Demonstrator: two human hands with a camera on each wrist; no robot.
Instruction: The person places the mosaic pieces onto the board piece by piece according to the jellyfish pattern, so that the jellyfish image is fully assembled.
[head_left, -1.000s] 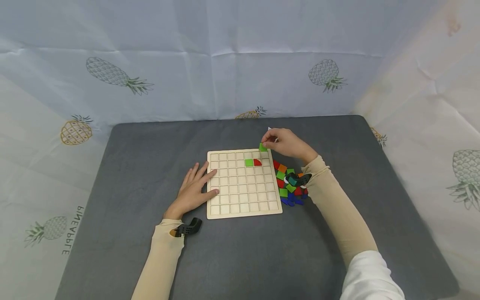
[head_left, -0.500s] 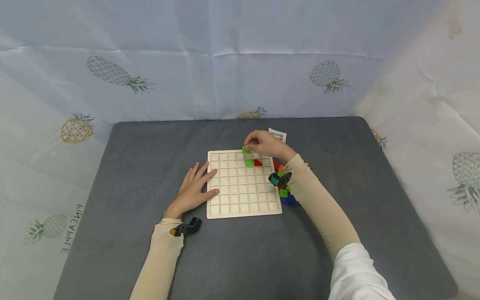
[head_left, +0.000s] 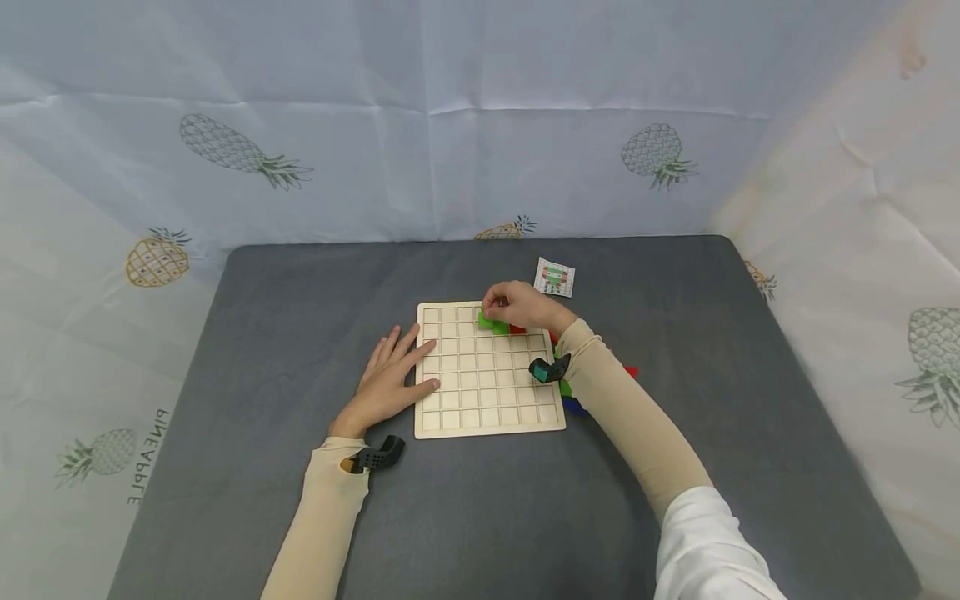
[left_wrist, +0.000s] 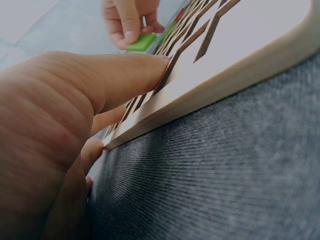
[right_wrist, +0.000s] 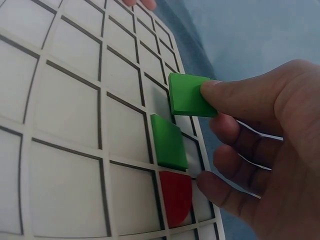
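Note:
A pale wooden grid board (head_left: pixel 468 408) lies on the grey table. My left hand (head_left: pixel 384 385) rests on its left edge with spread fingers, the thumb on the rim in the left wrist view (left_wrist: pixel 115 80). Between thumb and fingers, my right hand (head_left: pixel 525 306) pinches a green square tile (right_wrist: pixel 190 95), tilted just above the board. Beside it, a green tile (right_wrist: pixel 169 142) and a red rounded piece (right_wrist: pixel 176 197) sit in neighbouring cells. The head view shows the held tile (head_left: pixel 485 321) left of the placed green one.
Loose coloured pieces (head_left: pixel 573 406) lie right of the board, partly hidden under my right forearm. A small printed card (head_left: pixel 555 277) is behind the board's right corner. A pineapple-print cloth (head_left: pixel 337 183) hangs behind the table.
My right hand has moved left from the board's back right corner, then a little nearer, carrying the green tile. The printed card has come into full view. My left hand has stayed in place.

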